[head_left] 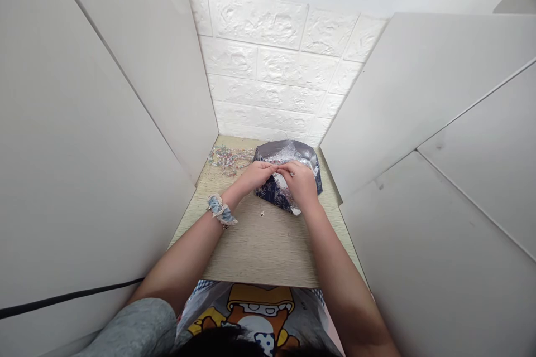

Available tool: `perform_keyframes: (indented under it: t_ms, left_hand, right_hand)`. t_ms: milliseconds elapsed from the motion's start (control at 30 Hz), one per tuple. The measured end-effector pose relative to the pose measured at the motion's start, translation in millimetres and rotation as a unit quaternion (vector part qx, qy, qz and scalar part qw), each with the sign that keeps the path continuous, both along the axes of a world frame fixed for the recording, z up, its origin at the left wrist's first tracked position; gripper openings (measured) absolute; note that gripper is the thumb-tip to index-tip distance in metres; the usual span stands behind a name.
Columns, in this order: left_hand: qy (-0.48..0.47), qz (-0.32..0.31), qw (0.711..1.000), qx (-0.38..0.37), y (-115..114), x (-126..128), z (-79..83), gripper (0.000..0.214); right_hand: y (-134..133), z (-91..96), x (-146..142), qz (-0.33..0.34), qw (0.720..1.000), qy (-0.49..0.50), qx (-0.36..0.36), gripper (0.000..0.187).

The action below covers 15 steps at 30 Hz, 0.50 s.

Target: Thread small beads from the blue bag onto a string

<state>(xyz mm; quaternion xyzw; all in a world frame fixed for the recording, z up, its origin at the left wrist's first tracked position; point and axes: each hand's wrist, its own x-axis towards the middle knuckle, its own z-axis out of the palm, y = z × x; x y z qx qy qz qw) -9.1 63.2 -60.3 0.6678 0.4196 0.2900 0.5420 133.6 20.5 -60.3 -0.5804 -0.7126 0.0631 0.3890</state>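
Note:
My left hand (256, 174) and my right hand (300, 181) meet over a dark, shiny crinkled bag (288, 152) at the far end of the wooden table (259, 245). Both hands have their fingertips pinched together where they touch, around something too small to make out. The bag lies under and behind the hands, its silvery inside showing. A blue and white scrunchie (220, 211) sits on my left wrist.
A heap of small colourful beads (227, 157) lies at the far left of the table. One tiny bead-like piece (262, 213) rests near my left wrist. White panels wall in both sides, with a white brick-pattern wall behind. A black cable (62, 297) runs along the left.

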Motion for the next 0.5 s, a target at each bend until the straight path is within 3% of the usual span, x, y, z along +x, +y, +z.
perform_keyframes:
  t_ms: [167,400,500]
  left_hand:
    - [0.019,0.016,1.0,-0.006,-3.0,1.7,4.5,0.037]
    - [-0.105,-0.006,0.991,-0.086,-1.0,1.3,3.3,0.029]
    - [-0.121,-0.03,0.989,-0.086,-1.8,0.0,5.0,0.033]
  right_hand:
    - [-3.0,0.7,-3.7,-0.028,0.998,-0.053,0.007,0.019]
    - [-4.0,6.7,-5.1,0.061,0.998,-0.004,0.035,0.018]
    - [-4.2,8.6,-3.8,0.073,0.996,0.015,0.045,0.018]
